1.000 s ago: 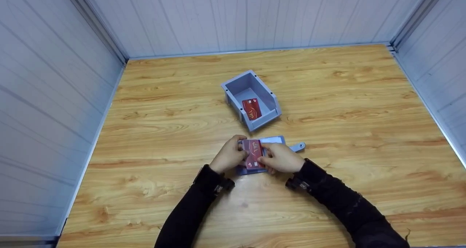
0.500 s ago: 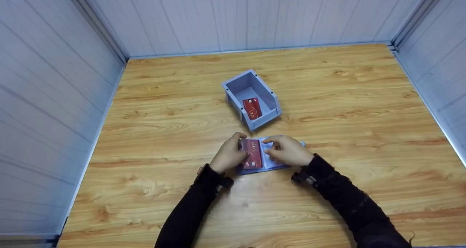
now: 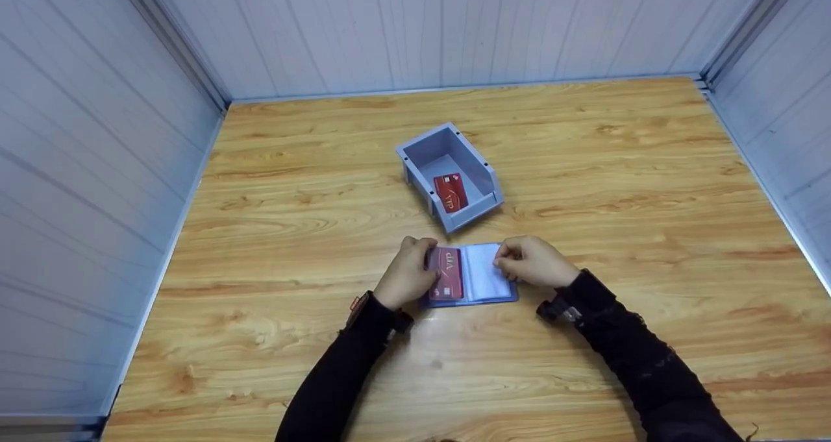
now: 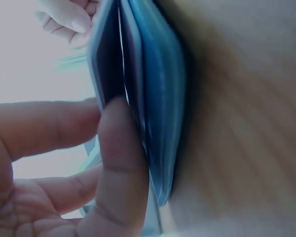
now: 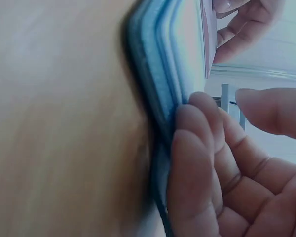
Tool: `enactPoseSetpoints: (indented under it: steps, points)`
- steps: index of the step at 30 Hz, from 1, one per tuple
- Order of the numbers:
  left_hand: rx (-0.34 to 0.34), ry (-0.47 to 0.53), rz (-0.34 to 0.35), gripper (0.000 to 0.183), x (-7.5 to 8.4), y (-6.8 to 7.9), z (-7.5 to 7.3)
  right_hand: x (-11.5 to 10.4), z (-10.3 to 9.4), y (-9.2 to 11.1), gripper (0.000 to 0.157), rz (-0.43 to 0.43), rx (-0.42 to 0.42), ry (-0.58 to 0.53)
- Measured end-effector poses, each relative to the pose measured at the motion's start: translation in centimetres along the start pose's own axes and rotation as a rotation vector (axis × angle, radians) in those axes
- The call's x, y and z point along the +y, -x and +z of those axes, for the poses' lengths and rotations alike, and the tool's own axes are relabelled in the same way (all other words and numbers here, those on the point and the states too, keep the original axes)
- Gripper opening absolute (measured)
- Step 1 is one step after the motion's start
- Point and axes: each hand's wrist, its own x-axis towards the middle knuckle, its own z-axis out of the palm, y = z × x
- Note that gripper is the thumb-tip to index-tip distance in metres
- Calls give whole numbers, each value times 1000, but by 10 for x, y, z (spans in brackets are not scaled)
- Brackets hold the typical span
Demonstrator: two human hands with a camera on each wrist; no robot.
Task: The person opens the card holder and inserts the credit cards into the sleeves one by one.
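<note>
A blue card holder [image 3: 490, 293] lies spread open on the table, its clear sleeves showing on the right half. On its left half a red VIP card [image 3: 446, 273] sits under a clear sleeve. My left hand [image 3: 408, 274] pinches that left part, thumb over the card; in the left wrist view a finger [image 4: 121, 158] reaches between the leaves. My right hand [image 3: 535, 261] is at the holder's right edge. Its fingertips [image 5: 190, 143] touch the edge of the sleeves [image 5: 185, 54], while the thumb [image 5: 266, 111] stands apart from them.
A grey open-front bin [image 3: 477, 211] stands just beyond the holder, with another red VIP card [image 3: 450, 193] inside. The wooden table [image 3: 292, 202] is bounded by white panel walls [image 3: 415, 33] at the back and sides.
My right hand has left the red card and moved right, across to the holder's right edge, uncovering the clear sleeves. The left hand keeps its hold on the left half.
</note>
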Motion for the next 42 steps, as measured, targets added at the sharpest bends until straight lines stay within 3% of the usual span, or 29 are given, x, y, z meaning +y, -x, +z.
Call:
enactPoseSetpoints:
  steps: [6, 12, 16, 23, 29, 34, 38, 42]
  points:
    - [60, -137, 27, 51, 2, 4, 2, 3, 1, -1, 16, 5, -9, -14]
    - [112, -256, 144, 45, 6, 10, 9, 4, 1, -2, 15, 14, -9, -5]
    - [81, -330, 196, 49, 11, 15, 15, 2, 0, -1, 16, 25, -16, -10]
    - [29, -427, 197, 60, 16, 20, 19, -4, -4, -4, 18, 31, -31, -21]
    - [39, -475, 220, 55, 15, 21, 20, -24, -18, -10, 23, 25, -27, -33]
    - [28, -508, 246, 60, 14, 23, 21, -52, -33, -21, 25, 22, 39, -40]
    - [-2, -503, 241, 63, 15, 22, 19, -72, -42, -35, 24, -22, 133, 29]
    - [-21, -500, 236, 64, 15, 22, 18, -88, -44, -54, 27, -38, 197, 172]
